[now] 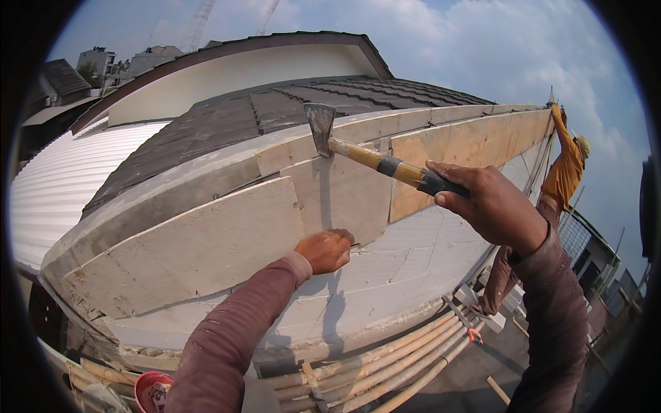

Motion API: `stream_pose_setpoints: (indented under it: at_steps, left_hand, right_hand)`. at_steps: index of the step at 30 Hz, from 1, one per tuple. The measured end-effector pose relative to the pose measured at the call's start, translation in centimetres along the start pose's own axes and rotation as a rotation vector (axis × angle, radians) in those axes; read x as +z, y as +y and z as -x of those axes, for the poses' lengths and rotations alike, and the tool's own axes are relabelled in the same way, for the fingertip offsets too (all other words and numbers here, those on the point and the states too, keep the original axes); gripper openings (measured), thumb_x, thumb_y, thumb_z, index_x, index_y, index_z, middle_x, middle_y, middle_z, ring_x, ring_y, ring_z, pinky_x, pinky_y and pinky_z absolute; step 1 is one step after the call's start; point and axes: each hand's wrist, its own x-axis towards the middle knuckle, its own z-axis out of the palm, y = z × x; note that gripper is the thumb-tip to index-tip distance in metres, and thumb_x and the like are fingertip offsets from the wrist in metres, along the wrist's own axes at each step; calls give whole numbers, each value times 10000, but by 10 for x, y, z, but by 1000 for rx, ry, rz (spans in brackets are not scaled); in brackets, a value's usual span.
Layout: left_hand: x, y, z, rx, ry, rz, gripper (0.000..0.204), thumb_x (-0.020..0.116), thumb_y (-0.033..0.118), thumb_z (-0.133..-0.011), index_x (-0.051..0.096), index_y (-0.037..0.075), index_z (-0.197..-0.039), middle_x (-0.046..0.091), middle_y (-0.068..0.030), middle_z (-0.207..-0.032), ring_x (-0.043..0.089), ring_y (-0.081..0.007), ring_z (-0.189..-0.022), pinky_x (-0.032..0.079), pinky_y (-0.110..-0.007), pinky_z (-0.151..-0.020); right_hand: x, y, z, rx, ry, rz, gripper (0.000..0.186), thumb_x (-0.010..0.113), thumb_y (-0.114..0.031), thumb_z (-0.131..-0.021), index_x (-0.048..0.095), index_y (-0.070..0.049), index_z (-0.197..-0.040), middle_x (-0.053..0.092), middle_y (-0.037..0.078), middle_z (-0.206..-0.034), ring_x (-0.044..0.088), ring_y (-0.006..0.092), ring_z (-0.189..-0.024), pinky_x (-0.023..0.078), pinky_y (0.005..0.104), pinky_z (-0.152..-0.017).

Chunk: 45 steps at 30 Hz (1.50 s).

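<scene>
Two hands: right (490, 199) grips a dark-banded hatchet (372, 159), left (323, 252) (grip unclear) curls at a panel (352, 196).

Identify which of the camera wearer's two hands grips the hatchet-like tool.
The right hand grips the hatchet-like tool by its dark-wrapped handle end. The left hand sits apart, lower, near the bottom of the middle board.

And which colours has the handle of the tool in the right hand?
The handle is yellowish-brown with dark grey bands, best seen in the head view.
</scene>
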Motion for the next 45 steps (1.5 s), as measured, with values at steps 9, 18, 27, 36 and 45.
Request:
stream_pose_setpoints:
  at_steps: [9, 18, 27, 36, 45]
  left_hand:
    - [2, -3, 2, 32, -3, 20, 227, 631, 194, -871, 562, 27, -1009, 619, -166, -950, 637, -347, -931, 519, -442, -836]
    - [3, -8, 2, 33, -47, -27, 256, 635, 196, -874, 531, 31, -1039, 591, -172, -968, 646, -349, -945, 535, -432, -841]
    - [1, -9, 2, 12, -19, -19, 210, 614, 182, -909, 513, 31, -1014, 586, -168, -924, 640, -355, -899, 527, -456, -787]
    - [-2, -7, -6, 90, -24, -43, 234, 665, 148, -870, 547, 56, -1050, 620, -153, -969, 650, -360, -893, 538, -437, -778]
    - [3, -7, 1, 21, -31, -62, 252, 671, 79, -865, 524, 41, -1065, 608, -159, -988, 641, -362, -901, 537, -424, -766]
  right_hand:
    - [-6, 2, 2, 62, -13, 21, 381, 649, -222, -952, 636, 41, -1227, 668, 237, -801, 654, 391, -743, 505, 437, -721]
    - [-17, 13, 3, 102, 30, 71, 417, 653, -256, -963, 631, 20, -1275, 636, 178, -717, 611, 283, -619, 492, 395, -643]
    - [40, 15, 56, 264, 361, -502, 392, 607, -290, -1016, 591, 21, -1253, 536, 10, -762, 515, 53, -587, 424, 205, -501]
    - [257, -54, 207, 499, 212, -1195, 400, 573, -267, -1018, 538, 52, -1258, 615, 72, -755, 572, 116, -638, 449, 278, -594]
    - [373, -6, 166, 601, 373, -918, 312, 481, -248, -1059, 556, 12, -1215, 586, 145, -694, 607, 264, -595, 467, 369, -588]
